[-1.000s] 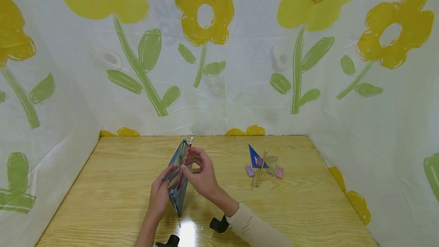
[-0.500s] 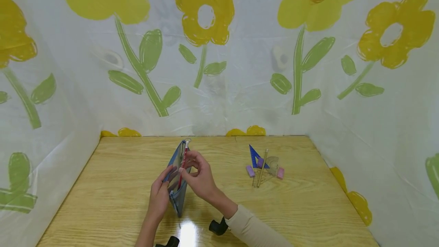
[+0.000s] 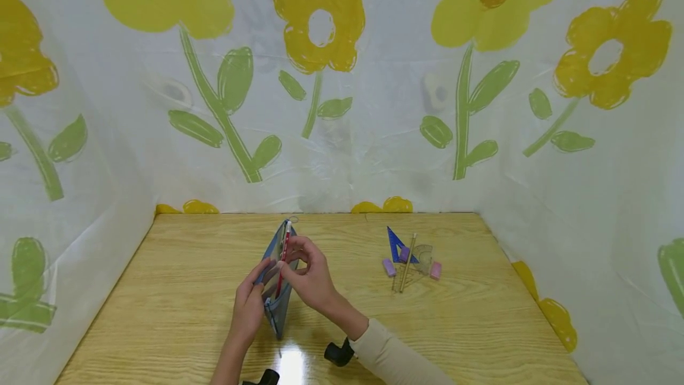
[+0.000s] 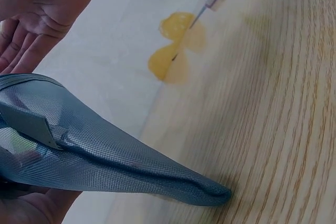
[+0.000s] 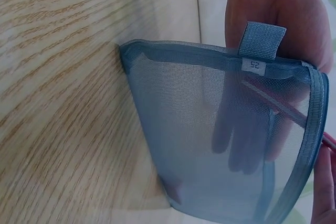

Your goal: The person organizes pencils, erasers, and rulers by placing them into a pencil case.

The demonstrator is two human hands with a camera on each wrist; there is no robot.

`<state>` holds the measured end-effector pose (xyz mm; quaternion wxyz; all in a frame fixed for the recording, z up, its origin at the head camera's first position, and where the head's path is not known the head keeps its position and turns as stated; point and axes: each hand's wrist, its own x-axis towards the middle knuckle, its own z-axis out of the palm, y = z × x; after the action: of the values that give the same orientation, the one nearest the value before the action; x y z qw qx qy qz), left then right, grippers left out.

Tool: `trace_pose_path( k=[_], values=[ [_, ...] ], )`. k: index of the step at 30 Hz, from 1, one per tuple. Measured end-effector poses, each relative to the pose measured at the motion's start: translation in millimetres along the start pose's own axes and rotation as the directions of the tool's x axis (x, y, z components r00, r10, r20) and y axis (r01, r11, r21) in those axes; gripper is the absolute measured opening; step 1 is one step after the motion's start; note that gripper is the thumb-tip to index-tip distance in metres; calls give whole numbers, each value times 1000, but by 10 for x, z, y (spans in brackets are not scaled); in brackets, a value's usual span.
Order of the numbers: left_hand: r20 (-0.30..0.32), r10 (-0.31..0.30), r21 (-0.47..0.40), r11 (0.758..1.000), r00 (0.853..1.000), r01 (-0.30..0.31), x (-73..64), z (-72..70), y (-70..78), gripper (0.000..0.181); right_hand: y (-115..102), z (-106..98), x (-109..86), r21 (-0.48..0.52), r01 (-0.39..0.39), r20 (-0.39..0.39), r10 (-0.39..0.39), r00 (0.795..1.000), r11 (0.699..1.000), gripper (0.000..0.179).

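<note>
A blue-grey mesh zip pouch (image 3: 280, 316) stands on edge on the table with its zipped mouth open upward. My left hand (image 3: 249, 305) holds its left side; in the right wrist view the fingers show through the mesh (image 5: 199, 108). Thumb and fingers of my right hand (image 3: 314, 276) pinch a red pencil (image 3: 284, 249) at the mouth. Its white eraser end points up and away, and its lower part shows inside through the mesh in the right wrist view. The left wrist view has a pale green patch behind the mesh (image 4: 121, 145), too blurred to name.
To the right lie a blue set square (image 3: 394, 241), a plain wooden pencil (image 3: 408, 263), a clear protractor (image 3: 424, 256) and a clear triangular ruler (image 3: 398, 281). Purple erasers (image 3: 389, 267) and a pink eraser (image 3: 436, 270) are among them. A flower-print curtain (image 3: 342, 165) encloses the table.
The red pencil has moved left and slightly deeper into the pouch, along with my right hand. My left hand and the pouch stay nearly in place.
</note>
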<state>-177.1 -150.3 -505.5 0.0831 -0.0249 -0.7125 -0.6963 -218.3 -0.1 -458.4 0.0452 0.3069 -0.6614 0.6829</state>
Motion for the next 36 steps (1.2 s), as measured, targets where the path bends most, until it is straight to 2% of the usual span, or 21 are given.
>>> trace_pose_path(
  k=[5,12,20,29,36],
  values=[
    [1,7,-21,1000,1000,-7,3,-5,-2,53,196,4,4,-22,9,-2,-9,1000,1000,33],
    [-9,0,23,1000,1000,0,5,-13,11,53,217,5,23,-31,1,7,-1,1000,1000,32],
    [-24,-7,29,1000,1000,7,-18,-15,24,54,-154,55,71,-149,46,-25,-50,998,988,31],
    [-45,16,10,1000,999,-15,-27,2,36,55,-165,59,128,-177,-49,-45,42,998,983,34],
    [-101,7,7,1000,995,-6,-35,5,7,56,-182,47,134,-158,-62,-48,55,997,986,32]
  ],
)
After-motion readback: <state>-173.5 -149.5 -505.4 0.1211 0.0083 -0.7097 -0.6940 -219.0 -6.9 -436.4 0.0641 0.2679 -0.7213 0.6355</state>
